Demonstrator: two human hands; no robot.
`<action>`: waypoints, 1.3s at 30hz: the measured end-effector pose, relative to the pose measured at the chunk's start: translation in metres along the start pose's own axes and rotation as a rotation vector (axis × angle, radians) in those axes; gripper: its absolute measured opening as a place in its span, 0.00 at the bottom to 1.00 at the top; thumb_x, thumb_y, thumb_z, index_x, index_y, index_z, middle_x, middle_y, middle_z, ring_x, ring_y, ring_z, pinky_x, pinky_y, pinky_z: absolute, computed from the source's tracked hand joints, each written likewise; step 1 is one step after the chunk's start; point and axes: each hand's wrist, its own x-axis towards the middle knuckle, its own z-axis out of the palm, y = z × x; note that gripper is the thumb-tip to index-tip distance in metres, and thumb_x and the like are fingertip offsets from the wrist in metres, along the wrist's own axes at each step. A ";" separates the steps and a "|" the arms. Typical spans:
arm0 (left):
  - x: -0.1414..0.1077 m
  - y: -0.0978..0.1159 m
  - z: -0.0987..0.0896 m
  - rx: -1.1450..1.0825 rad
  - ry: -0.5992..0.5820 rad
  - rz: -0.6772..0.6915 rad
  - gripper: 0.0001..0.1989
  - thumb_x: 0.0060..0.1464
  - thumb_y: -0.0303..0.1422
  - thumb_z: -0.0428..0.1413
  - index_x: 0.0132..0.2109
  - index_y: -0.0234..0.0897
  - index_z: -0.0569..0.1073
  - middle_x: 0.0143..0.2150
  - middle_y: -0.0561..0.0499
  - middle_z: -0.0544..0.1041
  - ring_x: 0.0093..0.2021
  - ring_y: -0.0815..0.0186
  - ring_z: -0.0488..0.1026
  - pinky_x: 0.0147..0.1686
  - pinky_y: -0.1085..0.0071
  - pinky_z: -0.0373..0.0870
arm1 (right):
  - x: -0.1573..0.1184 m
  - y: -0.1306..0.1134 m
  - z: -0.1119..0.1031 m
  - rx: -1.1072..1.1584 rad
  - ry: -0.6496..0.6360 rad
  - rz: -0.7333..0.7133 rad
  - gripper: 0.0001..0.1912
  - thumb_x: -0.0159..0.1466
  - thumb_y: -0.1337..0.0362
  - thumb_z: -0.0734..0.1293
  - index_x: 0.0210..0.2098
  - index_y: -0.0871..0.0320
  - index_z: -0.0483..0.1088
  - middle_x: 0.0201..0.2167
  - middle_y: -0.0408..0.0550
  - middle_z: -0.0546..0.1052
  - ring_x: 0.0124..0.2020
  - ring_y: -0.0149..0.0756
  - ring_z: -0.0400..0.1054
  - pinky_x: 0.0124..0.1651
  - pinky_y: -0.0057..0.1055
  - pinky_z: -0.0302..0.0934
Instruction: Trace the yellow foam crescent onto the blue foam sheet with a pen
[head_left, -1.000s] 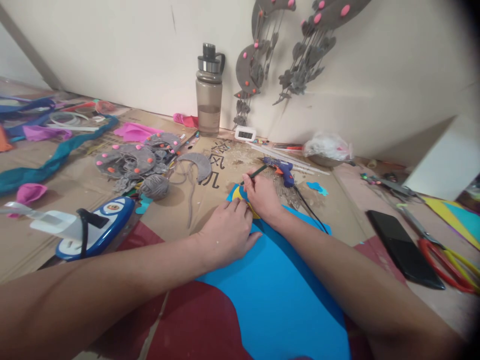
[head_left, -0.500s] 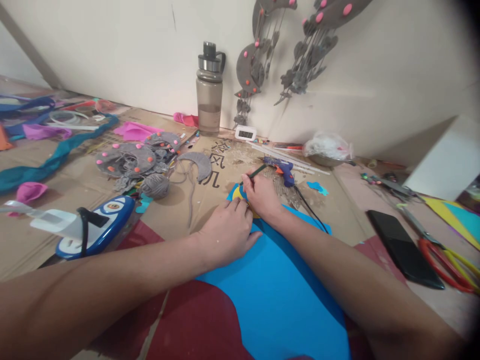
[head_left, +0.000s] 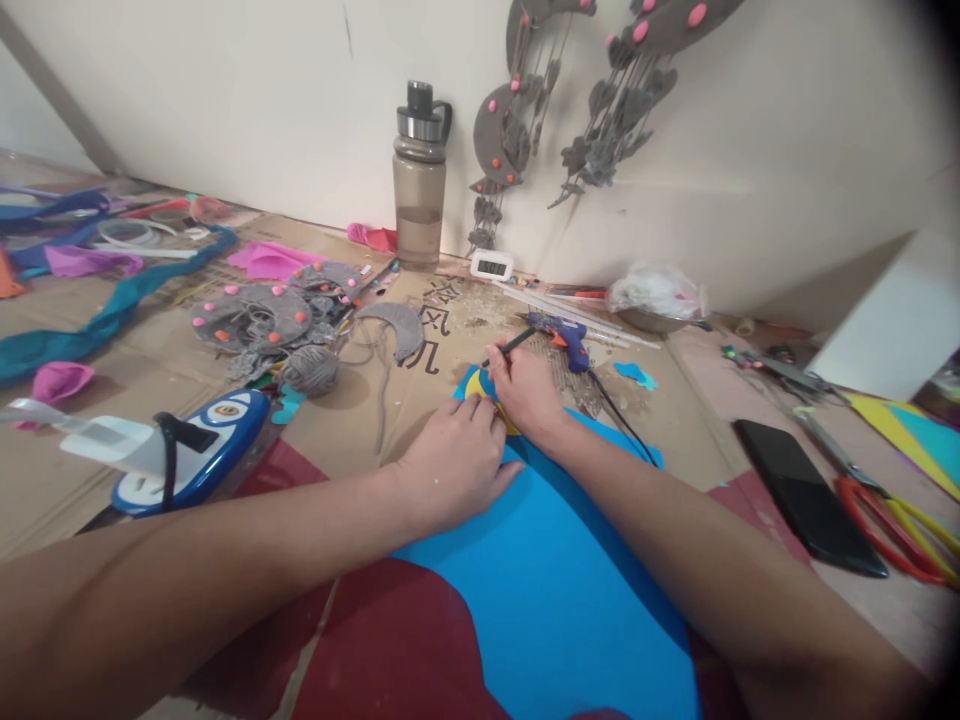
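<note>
A large blue sheet (head_left: 570, 570) lies over dark red material and cardboard. On its far corner is a small yellow piece (head_left: 474, 383), partly hidden by both hands. My left hand (head_left: 457, 460) lies flat on the yellow piece and the blue sheet, its thumb stretched out to the right. Just beyond it, my right hand (head_left: 525, 395) is closed round a dark green pencil (head_left: 517, 340), which slants over the yellow piece near its edge.
Behind my right hand lies a blue glue gun (head_left: 566, 340) with its cord. A bottle (head_left: 418, 200) stands by the wall. At the right are a black phone (head_left: 806, 495) and scissors (head_left: 885, 520); grey felt crafts (head_left: 255, 315) lie at the left.
My right hand and the pencil have shifted very slightly, showing a little more of the yellow piece. My left hand has stayed in place.
</note>
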 end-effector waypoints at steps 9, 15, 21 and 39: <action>-0.001 0.000 0.001 -0.009 0.017 -0.002 0.26 0.66 0.46 0.48 0.54 0.24 0.74 0.50 0.33 0.77 0.53 0.47 0.73 0.54 0.53 0.68 | 0.001 -0.001 0.001 -0.038 -0.032 -0.011 0.13 0.71 0.63 0.56 0.34 0.57 0.68 0.25 0.47 0.75 0.30 0.40 0.71 0.38 0.34 0.60; -0.003 -0.001 0.004 -0.002 0.048 0.004 0.26 0.66 0.46 0.49 0.53 0.24 0.74 0.50 0.33 0.77 0.53 0.46 0.73 0.53 0.53 0.69 | 0.001 -0.002 0.001 -0.055 -0.055 -0.014 0.13 0.71 0.62 0.56 0.36 0.57 0.69 0.25 0.48 0.76 0.30 0.42 0.72 0.37 0.35 0.60; -0.002 -0.001 0.003 -0.007 0.043 0.003 0.27 0.66 0.46 0.48 0.53 0.24 0.75 0.49 0.34 0.77 0.52 0.46 0.73 0.53 0.53 0.69 | 0.000 -0.002 0.000 -0.047 -0.049 -0.024 0.13 0.71 0.62 0.56 0.36 0.57 0.70 0.26 0.48 0.76 0.30 0.41 0.71 0.37 0.34 0.60; -0.001 0.000 0.005 -0.022 0.044 0.001 0.26 0.66 0.46 0.49 0.53 0.25 0.75 0.50 0.34 0.77 0.54 0.47 0.73 0.54 0.54 0.68 | 0.000 -0.003 -0.001 -0.008 -0.083 -0.063 0.12 0.70 0.62 0.57 0.36 0.57 0.70 0.25 0.45 0.74 0.29 0.37 0.69 0.38 0.32 0.59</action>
